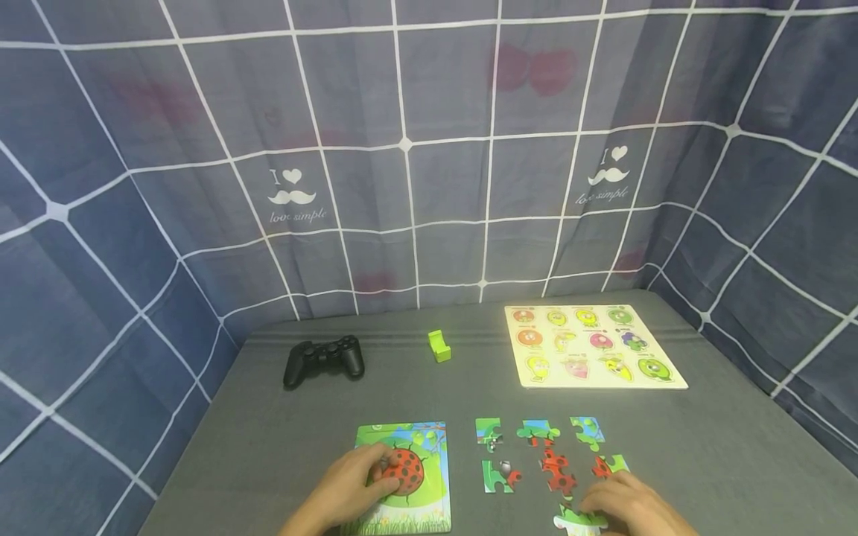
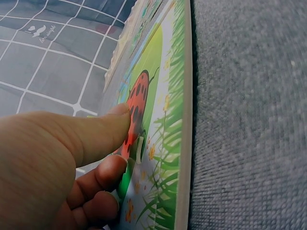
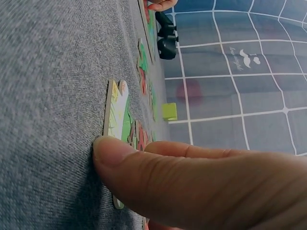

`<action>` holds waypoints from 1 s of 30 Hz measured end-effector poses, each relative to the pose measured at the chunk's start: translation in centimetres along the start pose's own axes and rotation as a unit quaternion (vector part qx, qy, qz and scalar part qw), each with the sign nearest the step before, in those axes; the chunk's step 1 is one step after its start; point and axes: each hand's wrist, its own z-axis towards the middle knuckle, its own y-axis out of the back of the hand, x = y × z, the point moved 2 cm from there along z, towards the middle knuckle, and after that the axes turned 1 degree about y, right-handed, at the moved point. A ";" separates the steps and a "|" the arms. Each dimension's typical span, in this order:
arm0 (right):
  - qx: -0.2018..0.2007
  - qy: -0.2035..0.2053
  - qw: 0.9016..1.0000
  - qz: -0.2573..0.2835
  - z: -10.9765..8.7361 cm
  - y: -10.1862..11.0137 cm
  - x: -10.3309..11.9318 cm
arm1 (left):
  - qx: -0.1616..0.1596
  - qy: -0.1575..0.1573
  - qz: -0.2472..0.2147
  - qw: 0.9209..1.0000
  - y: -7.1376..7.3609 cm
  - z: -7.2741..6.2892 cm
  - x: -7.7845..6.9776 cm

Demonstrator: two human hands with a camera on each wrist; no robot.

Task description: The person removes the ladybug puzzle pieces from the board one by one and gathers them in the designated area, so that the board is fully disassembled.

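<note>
My left hand (image 1: 355,480) is over the left side of the ladybug picture board (image 1: 436,473). In the left wrist view its thumb and curled fingers pinch a small puzzle piece (image 2: 125,182) with a bright green part and a pale edge, mostly hidden by the fingertips. At the lower right, my right hand (image 1: 626,502) grips a white and green puzzle piece (image 1: 578,521) low at the table, its thumb across the piece's edge in the right wrist view. Just beyond lie a red spotted piece (image 1: 558,473) and a red and green piece (image 1: 608,466).
More loose pieces lie right of the board, among them a green corner piece (image 1: 488,432) and a blue one (image 1: 588,432). Farther back are a black game controller (image 1: 325,359), a lime-green holder (image 1: 439,346) and a fruit picture board (image 1: 590,346). Checked curtains (image 1: 442,179) surround the table.
</note>
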 end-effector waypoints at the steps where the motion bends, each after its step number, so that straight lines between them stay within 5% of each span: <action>1: -0.002 -0.004 1.000 -0.002 0.0 0.0 0.0 | 0.002 0.001 -0.002 1.000 0.0 0.0 0.0; 10: 0.009 -0.029 1.000 -0.006 -0.2 -0.1 0.0 | 0.005 -0.006 -0.013 1.000 0.0 0.0 0.1; 15: 0.001 -0.008 0.999 -0.036 0.8 0.0 0.3 | 0.003 -0.007 -0.011 1.000 0.1 -0.1 0.1; 19: 0.010 -0.003 0.999 -0.031 4.4 -0.8 2.2 | 0.008 0.003 -0.009 1.000 0.3 -0.2 0.3; 22: 0.055 -0.027 0.998 0.012 8.0 -2.5 4.5 | 0.012 0.005 -0.016 1.000 0.1 -0.2 0.3; 27: 0.148 -0.096 0.982 0.074 13.5 -6.4 8.2 | 0.008 0.006 -0.029 1.000 -0.2 -0.5 0.2; 30: 0.171 -0.118 0.975 0.080 15.8 -8.7 9.6 | -0.005 0.007 -0.034 0.999 0.0 -0.5 0.0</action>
